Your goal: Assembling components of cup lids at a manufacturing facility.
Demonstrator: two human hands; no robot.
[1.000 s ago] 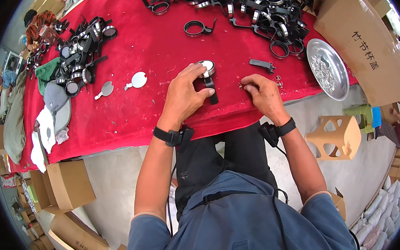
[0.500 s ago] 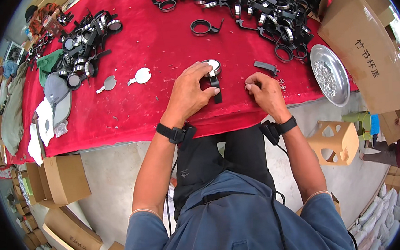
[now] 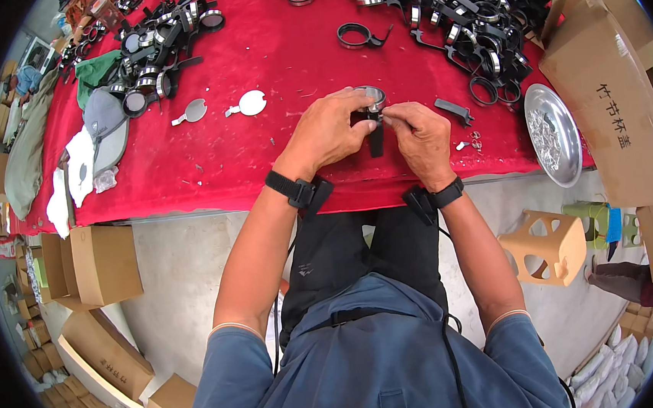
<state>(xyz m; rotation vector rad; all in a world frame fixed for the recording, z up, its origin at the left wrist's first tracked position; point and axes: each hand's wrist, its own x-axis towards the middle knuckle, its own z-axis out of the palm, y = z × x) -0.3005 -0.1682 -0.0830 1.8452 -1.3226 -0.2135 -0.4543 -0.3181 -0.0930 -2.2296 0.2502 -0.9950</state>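
Note:
On the red cloth (image 3: 263, 174) my left hand (image 3: 325, 131) steadies a round lid (image 3: 373, 93) with a black rim and a shiny disc face. Its black handle (image 3: 376, 145) points toward me, beside my left thumb. Close against the handle's joint, my right hand (image 3: 423, 139) is closed in a pinch; whatever sits between those fingertips is too small to make out. Several small silver clips (image 3: 476, 141) lie right of that hand, near a loose black handle (image 3: 453, 110). Two flat silver discs with tabs, a grey one (image 3: 196, 110) and a brighter one (image 3: 252, 102), lie to the left.
A heap of black rings and handles (image 3: 474, 31) fills the far right; a second pile (image 3: 151, 64) lies far left. An oval metal dish (image 3: 568, 173) holds small silver pieces at the right edge, beside a cardboard box (image 3: 602, 105). A cap (image 3: 108, 129) rests at left.
My right hand has moved left and forward to the lid, its fingertips now at the handle's joint. The left hand keeps its hold. The whole view has shifted slightly.

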